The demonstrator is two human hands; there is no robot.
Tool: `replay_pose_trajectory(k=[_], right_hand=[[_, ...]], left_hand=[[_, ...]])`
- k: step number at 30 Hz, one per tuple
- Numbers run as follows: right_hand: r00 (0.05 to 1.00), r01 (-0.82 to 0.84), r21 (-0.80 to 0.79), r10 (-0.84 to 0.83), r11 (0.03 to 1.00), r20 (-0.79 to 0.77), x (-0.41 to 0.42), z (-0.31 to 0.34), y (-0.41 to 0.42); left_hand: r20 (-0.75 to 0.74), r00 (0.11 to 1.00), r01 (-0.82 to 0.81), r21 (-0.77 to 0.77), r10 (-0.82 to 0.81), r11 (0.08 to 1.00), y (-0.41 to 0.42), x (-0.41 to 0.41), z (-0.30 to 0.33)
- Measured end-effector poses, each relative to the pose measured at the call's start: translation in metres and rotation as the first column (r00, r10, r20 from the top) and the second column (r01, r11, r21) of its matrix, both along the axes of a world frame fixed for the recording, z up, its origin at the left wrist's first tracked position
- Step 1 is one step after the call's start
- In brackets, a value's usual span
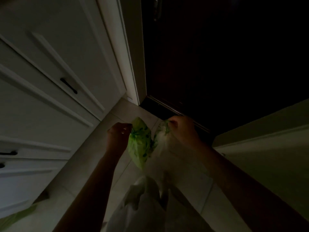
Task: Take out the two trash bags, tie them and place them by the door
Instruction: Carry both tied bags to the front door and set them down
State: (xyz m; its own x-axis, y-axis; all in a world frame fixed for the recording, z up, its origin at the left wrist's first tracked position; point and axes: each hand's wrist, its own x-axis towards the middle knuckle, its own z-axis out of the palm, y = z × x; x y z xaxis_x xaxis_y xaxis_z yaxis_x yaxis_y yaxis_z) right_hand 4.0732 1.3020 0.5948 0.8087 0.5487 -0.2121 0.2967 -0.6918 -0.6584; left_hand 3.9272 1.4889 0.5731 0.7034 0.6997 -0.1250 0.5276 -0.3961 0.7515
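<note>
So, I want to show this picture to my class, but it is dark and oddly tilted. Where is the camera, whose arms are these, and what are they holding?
The camera sits on a person's head and looks forward and down, so the two bare arms are the wearer's own. The wide lens bends and tilts the room. The left hand grips the knotted top of a green bag. The right hand pinches the gathered top of a paler, see-through bag. Both bags hang over a tiled floor, just in front of a dark door. White cupboards stand on the left. Whether the bags touch the floor is too dim to tell.
</note>
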Motion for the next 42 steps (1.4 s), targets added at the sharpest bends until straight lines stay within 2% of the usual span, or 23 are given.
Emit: replay_pose_trajectory(k=[6,15,23,30,37,39,42], right_hand=[[0.999,-0.037,-0.035,0.037,0.999,0.009,0.079,-0.015,0.052],[0.99,-0.126,-0.181,0.112,0.975,-0.086,0.169,-0.057,0.12],[0.949,-0.303,-0.206,0.275,0.93,-0.15,0.214,-0.095,0.186],[0.817,-0.569,-0.166,0.532,0.806,-0.221,0.237,-0.133,0.236],[0.615,-0.788,-0.16,0.747,0.595,-0.254,0.268,-0.182,0.255],[0.596,-0.803,-0.17,0.754,0.572,-0.276,0.287,-0.2,0.256],[0.62,-0.785,-0.195,0.741,0.588,-0.259,0.325,-0.237,0.26]], left_hand=[[0.003,0.989,-0.15,-0.045,0.15,0.988,0.036,0.064,-0.019],[-0.082,0.977,-0.209,-0.157,0.198,0.965,0.091,0.132,-0.079],[-0.143,0.923,-0.377,-0.156,0.357,0.913,0.119,0.156,-0.117],[-0.148,0.806,-0.592,-0.218,0.574,0.775,0.125,0.178,-0.159],[-0.192,0.598,-0.798,-0.242,0.778,0.553,0.13,0.21,-0.219],[-0.183,0.559,-0.821,-0.262,0.809,0.508,0.13,0.221,-0.235],[-0.198,0.517,-0.844,-0.277,0.833,0.458,0.13,0.236,-0.261]])
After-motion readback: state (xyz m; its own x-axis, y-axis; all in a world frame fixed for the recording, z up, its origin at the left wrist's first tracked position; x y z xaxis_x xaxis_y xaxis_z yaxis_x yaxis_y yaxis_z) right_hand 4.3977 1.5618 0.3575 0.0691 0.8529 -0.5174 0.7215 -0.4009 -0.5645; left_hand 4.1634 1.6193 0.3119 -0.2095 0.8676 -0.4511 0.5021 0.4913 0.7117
